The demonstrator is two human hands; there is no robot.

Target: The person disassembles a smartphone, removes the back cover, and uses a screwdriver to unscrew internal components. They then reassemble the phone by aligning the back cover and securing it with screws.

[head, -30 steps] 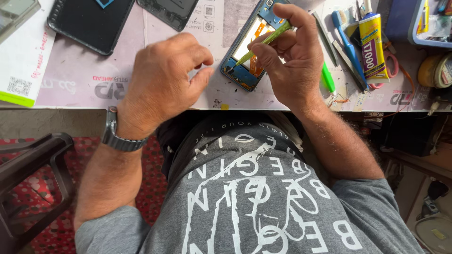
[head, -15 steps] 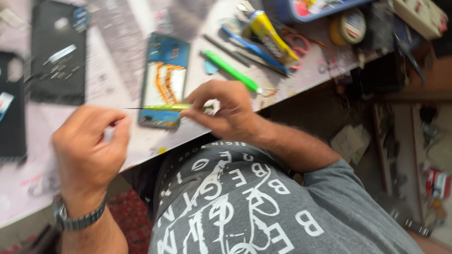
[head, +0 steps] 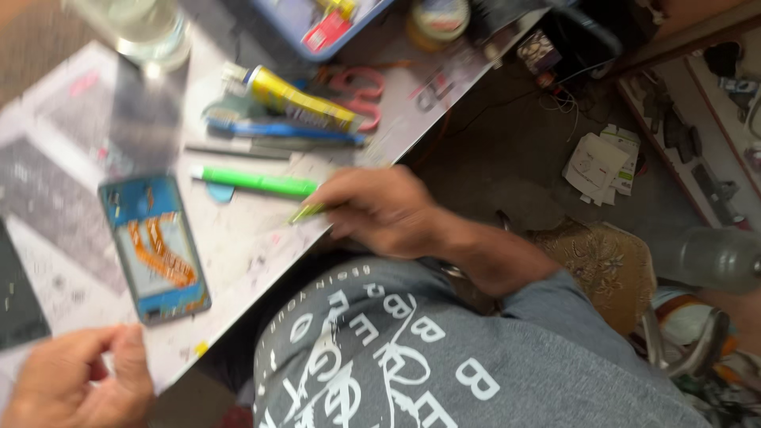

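An opened phone (head: 154, 250) with a blue frame and orange flex cables lies flat on the work mat (head: 261, 238), untouched. My right hand (head: 380, 210) rests at the table's near edge, to the right of the phone, pinching a thin yellow-green tool (head: 305, 212) whose tip points left. My left hand (head: 75, 380) is low at the bottom left, just below the phone, fingers curled against the thumb with nothing visible in them.
A green pen (head: 254, 182), a blue tool (head: 277, 129), a yellow tube (head: 297, 99) and red scissors (head: 357, 95) lie beyond my right hand. A blue tray (head: 309, 24) and a glass jar (head: 147, 28) stand farther back. A dark panel (head: 16, 293) lies at the left.
Both hands have come off the phone. My right hand drew the yellow-green tool away to the right; my left hand dropped toward the bottom left. The view has swung.
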